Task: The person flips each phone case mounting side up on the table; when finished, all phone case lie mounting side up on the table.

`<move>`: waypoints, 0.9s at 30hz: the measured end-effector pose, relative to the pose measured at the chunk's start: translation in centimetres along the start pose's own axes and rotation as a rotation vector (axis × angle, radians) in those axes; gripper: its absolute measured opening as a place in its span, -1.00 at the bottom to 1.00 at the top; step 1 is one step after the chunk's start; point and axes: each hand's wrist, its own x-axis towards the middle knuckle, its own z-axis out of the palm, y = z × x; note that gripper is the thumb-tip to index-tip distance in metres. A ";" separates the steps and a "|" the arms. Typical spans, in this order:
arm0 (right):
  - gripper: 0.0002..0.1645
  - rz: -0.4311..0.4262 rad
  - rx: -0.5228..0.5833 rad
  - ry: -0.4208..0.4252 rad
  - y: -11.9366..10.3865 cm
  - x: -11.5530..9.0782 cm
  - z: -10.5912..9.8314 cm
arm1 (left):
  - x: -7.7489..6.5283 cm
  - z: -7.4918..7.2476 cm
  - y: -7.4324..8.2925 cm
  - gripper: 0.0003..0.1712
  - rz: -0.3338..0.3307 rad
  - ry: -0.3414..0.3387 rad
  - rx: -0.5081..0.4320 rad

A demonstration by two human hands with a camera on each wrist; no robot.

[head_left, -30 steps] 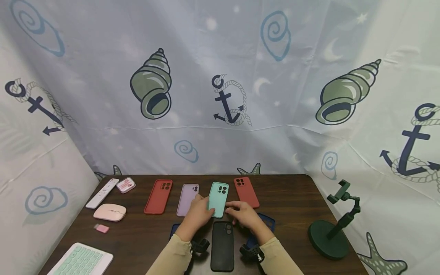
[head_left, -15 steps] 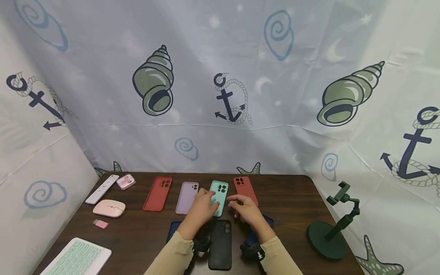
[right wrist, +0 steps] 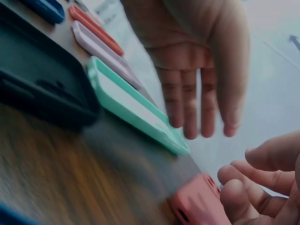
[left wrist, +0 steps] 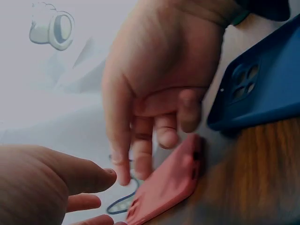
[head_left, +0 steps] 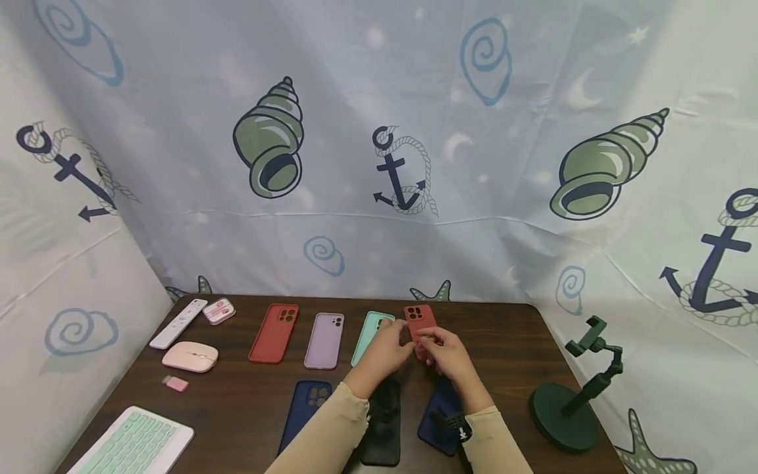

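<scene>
My left hand hovers between the mint phone case and the right-hand red phone case, its fingers straight and holding nothing in the right wrist view. Over the lower part of that red case is my right hand; its fingers are loosely bent, with nothing between them in the left wrist view. Whether a fingertip touches the case I cannot tell. Below the hands lie a black phone case and a navy phone case, both partly covered by my wrists. The left hand overlaps part of the mint case.
Further left lie a lilac phone case, another red case and another navy case. A mouse, remote, pink USB stick and keyboard line the left side. A green phone stand stands right.
My left hand has left the mint case and moved right toward the red case. My right hand has shifted right, over the red case. The left navy case is more exposed.
</scene>
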 end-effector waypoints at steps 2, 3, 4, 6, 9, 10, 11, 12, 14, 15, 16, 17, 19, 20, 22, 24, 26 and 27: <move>-0.60 0.015 -0.012 0.043 0.2 0.0 -0.8 | 0.3 0.8 0.2 -0.38 -0.012 -0.010 -0.001; -0.61 0.023 -0.016 0.062 0.3 0.1 -1.1 | 0.5 1.2 0.3 -0.37 -0.017 -0.012 -0.003; -0.61 0.031 -0.017 0.079 0.3 0.1 -1.5 | 0.6 1.5 0.4 -0.36 -0.026 -0.015 -0.004; -0.62 0.051 -0.017 0.104 0.5 0.1 -2.2 | 0.7 2.1 0.4 -0.33 -0.041 -0.022 -0.011; -0.63 0.084 -0.015 0.123 0.7 0.1 -3.0 | 0.8 2.8 0.4 -0.30 -0.062 -0.031 -0.013; -0.63 0.093 -0.014 0.128 0.8 0.0 -3.2 | 0.8 3.0 0.3 -0.30 -0.065 -0.034 -0.015; -0.63 0.099 -0.013 0.135 0.8 0.0 -3.3 | 0.8 3.2 0.3 -0.30 -0.065 -0.035 -0.012; -0.63 0.103 -0.015 0.141 0.9 0.0 -3.5 | 0.8 3.3 0.3 -0.30 -0.064 -0.037 -0.012; -0.62 0.109 -0.025 0.154 1.0 0.1 -3.7 | 0.8 3.6 0.3 -0.30 -0.060 -0.038 -0.008; -0.62 0.113 -0.032 0.158 1.0 0.1 -3.8 | 0.8 3.7 0.3 -0.30 -0.057 -0.038 -0.006; -0.61 0.116 -0.039 0.161 1.1 0.1 -3.8 | 0.8 3.7 0.3 -0.31 -0.054 -0.038 -0.004; -0.60 0.121 -0.052 0.160 1.2 0.1 -3.9 | 0.8 3.7 0.3 -0.31 -0.054 -0.039 -0.002; -0.59 0.131 -0.077 0.148 1.4 0.2 -3.9 | 0.8 3.9 0.3 -0.31 -0.054 -0.045 0.008; -0.58 0.135 -0.087 0.139 1.5 0.2 -3.9 | 0.7 3.9 0.3 -0.33 -0.054 -0.050 0.012; -0.58 0.147 -0.108 0.127 1.7 0.3 -3.9 | 0.7 4.0 0.3 -0.36 -0.058 -0.067 0.019; -0.58 0.153 -0.124 0.122 1.8 0.3 -3.8 | 0.7 4.1 0.2 -0.41 -0.059 -0.082 0.026; -0.58 0.155 -0.136 0.127 1.9 0.3 -3.7 | 0.6 4.2 0.2 -0.46 -0.056 -0.090 0.037; -0.59 0.154 -0.140 0.128 1.9 0.3 -3.7 | 0.6 4.2 0.1 -0.48 -0.055 -0.093 0.043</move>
